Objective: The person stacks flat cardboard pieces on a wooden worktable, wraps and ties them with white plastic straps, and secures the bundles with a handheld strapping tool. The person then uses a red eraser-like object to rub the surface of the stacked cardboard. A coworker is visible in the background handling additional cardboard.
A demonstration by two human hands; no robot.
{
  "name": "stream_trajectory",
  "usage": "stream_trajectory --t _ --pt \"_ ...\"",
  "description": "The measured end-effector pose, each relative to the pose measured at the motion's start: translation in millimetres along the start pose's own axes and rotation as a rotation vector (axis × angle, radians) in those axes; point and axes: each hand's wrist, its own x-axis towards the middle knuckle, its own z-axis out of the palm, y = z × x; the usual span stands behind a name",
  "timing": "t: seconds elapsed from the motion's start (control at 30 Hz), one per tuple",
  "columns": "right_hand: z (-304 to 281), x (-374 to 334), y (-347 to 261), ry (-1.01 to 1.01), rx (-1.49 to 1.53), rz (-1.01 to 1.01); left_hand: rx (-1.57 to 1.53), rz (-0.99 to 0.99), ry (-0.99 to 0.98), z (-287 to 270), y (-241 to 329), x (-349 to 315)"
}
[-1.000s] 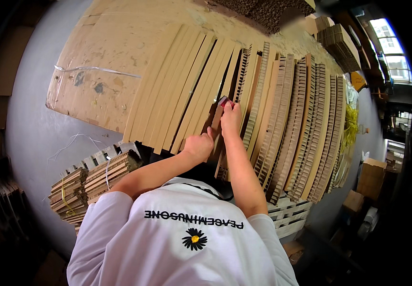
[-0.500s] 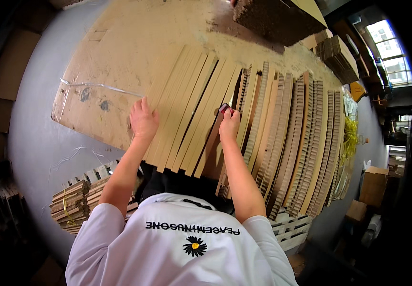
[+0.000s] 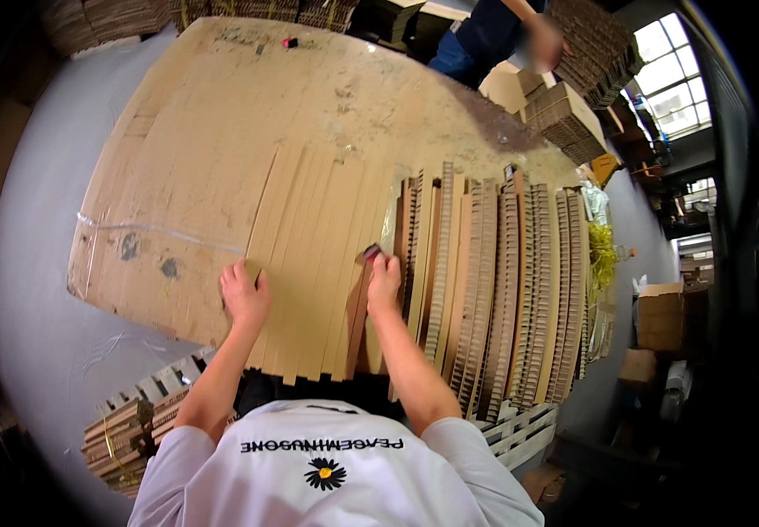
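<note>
Between my hands lies a row of long tan cardboard strips (image 3: 314,255), side by side and touching. My left hand (image 3: 245,294) rests against the row's left edge, thumb apart from the other fingers, holding nothing. On the row's right side, my right hand (image 3: 384,283) grips a small red-and-dark tool (image 3: 371,252); its exact kind is hidden by the fingers. Just right of that hand stand several strips with corrugated edges (image 3: 485,299), packed in a slightly fanned row.
Everything lies on a large cardboard-covered surface (image 3: 186,149). A small red object (image 3: 289,42) sits at its far edge. Another person (image 3: 485,39) is at the far right beside cardboard stacks (image 3: 564,119). Yellow strapping (image 3: 603,255) hangs at right; bundled strips (image 3: 116,443) lie lower left.
The dark gaps among the tan strips have closed and the row is tighter. My hands are nearer each other. The view has shifted, and the other person now shows at the far side.
</note>
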Motion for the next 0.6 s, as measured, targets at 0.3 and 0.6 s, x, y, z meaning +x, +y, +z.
stream_trajectory --t 0.3,0.6 --pt "-25.0 22.5 -24.6 -0.013 -0.103 -0.232 -0.087 0.037 0.042 -5.6 -21.7 34.9" --pt "-43.2 29.6 -126.0 -0.169 -0.086 -0.21 0.075 0.086 0.156 28.8 -74.0 158.5"
